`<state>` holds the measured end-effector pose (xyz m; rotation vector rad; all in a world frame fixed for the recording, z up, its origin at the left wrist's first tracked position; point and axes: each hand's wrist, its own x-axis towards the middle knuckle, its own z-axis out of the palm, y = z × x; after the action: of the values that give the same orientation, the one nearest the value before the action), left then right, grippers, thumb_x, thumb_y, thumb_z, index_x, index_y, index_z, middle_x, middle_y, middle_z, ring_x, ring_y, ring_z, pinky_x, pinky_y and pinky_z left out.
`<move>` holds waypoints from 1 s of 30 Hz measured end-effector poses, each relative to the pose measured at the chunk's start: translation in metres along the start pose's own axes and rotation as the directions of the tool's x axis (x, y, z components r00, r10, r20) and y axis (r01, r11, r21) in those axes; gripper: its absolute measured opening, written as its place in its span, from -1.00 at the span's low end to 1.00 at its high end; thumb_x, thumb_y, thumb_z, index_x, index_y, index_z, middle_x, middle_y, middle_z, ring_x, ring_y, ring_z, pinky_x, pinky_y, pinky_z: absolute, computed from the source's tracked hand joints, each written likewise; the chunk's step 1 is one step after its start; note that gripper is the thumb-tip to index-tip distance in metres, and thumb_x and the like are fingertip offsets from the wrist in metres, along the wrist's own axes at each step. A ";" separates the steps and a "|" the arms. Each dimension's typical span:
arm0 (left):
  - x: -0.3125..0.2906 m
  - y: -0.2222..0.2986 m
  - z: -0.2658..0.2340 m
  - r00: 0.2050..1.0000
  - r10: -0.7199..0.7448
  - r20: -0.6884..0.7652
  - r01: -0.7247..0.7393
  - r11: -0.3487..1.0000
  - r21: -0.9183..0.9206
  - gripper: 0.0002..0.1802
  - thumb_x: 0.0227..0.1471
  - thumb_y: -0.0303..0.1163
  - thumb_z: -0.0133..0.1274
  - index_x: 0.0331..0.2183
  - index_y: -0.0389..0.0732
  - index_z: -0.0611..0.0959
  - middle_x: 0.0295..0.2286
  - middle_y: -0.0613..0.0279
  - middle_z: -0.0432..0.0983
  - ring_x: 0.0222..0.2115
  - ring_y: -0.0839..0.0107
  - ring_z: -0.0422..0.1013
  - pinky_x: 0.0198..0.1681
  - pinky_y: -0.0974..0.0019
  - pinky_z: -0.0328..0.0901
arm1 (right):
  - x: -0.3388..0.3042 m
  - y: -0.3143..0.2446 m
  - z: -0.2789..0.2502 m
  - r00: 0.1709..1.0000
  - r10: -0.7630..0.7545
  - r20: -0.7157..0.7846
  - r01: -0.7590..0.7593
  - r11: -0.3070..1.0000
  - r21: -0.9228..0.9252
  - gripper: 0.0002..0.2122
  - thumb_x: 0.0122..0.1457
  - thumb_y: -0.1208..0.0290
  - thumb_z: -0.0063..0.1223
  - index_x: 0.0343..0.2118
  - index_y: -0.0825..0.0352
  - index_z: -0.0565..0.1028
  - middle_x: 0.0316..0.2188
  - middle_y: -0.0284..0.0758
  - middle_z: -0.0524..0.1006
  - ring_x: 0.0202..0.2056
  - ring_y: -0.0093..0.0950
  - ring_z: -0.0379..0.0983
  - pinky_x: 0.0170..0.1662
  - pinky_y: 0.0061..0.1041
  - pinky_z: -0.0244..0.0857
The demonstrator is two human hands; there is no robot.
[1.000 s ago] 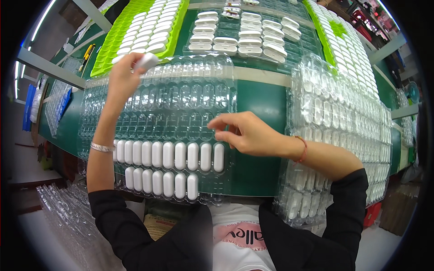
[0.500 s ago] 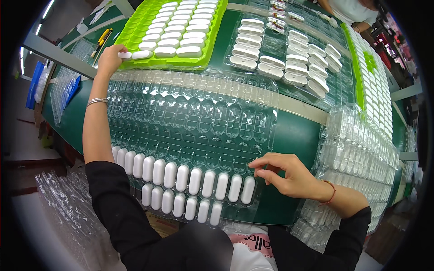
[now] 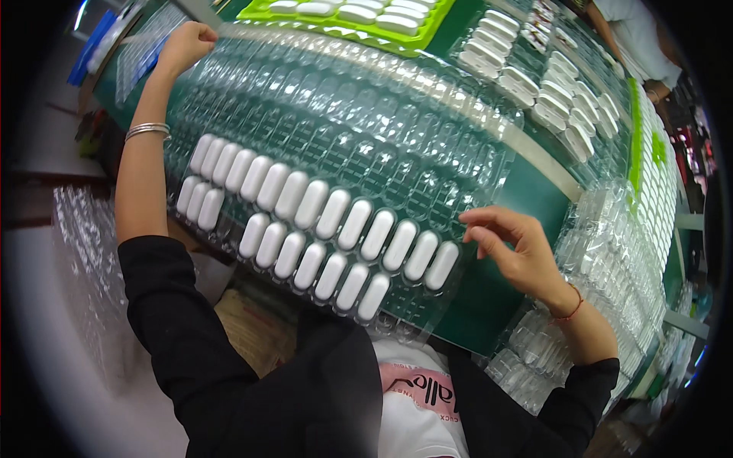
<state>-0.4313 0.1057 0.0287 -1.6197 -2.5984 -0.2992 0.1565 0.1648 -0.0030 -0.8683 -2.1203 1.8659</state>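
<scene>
A clear plastic blister tray (image 3: 366,164) lies in front of me on the green table. Its two nearer rows hold white oblong cases (image 3: 311,204), with a gap in the nearest row left of middle; its farther pockets hold none. My left hand (image 3: 187,47) is stretched out past the tray's far left corner, fingers curled closed. What they hold, if anything, is hidden. My right hand (image 3: 511,248) hovers beside the right end of the case rows, thumb and forefinger apart, holding nothing. The bright green tray (image 3: 418,47) with white cases is partly cut off at the top.
Opened white cases (image 3: 561,99) stand in another clear tray at the far right. Stacked clear trays (image 3: 603,252) rise by my right arm. A second green tray of cases (image 3: 649,164) is behind them. Another person (image 3: 634,34) is at the far right. More clear trays (image 3: 88,267) stand at left.
The view has shifted, showing more of the near left rows and less of the green tray. My left hand held a white case at that tray; now no case shows in it.
</scene>
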 end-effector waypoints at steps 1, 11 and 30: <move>-0.025 -0.002 -0.017 0.994 -0.086 0.073 0.080 0.993 0.085 -0.77 -0.22 -0.46 0.11 -0.38 -0.16 0.71 -0.39 0.09 0.63 -0.33 0.19 0.56 -0.23 0.21 0.41 | 0.000 0.001 -0.001 1.000 -0.016 0.011 0.016 1.000 -0.023 -0.81 0.22 0.54 0.01 -0.13 0.40 0.54 -0.41 -0.32 0.58 -0.47 -0.65 0.43 -0.39 -0.64 0.33; -0.236 0.020 -0.030 0.910 -0.336 0.244 0.326 0.942 0.080 -0.76 -0.23 -0.39 0.17 -0.38 -0.21 0.72 -0.41 0.08 0.64 -0.35 0.20 0.57 -0.22 0.24 0.41 | -0.009 -0.021 0.002 0.991 -0.112 0.070 0.121 0.981 -0.154 -0.80 0.21 0.52 0.02 -0.13 0.40 0.54 -0.38 -0.33 0.59 -0.42 -0.64 0.45 -0.34 -0.64 0.34; -0.304 0.215 -0.008 0.916 -0.128 -0.380 -0.070 0.882 -0.466 -0.57 0.10 -0.49 0.10 0.01 -0.39 0.46 -0.11 -0.11 0.50 -0.11 0.13 0.47 -0.01 0.19 0.37 | -0.090 -0.062 -0.102 0.776 -0.563 -0.285 0.215 0.660 -0.720 -0.82 0.10 0.41 0.08 -0.32 0.41 0.59 -0.43 -0.16 0.60 -0.35 -0.31 0.55 -0.23 -0.40 0.37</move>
<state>-0.1038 -0.0723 0.0164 -1.4232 -2.3366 -1.2140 0.2622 0.1999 0.0968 -0.7636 -2.3527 0.5538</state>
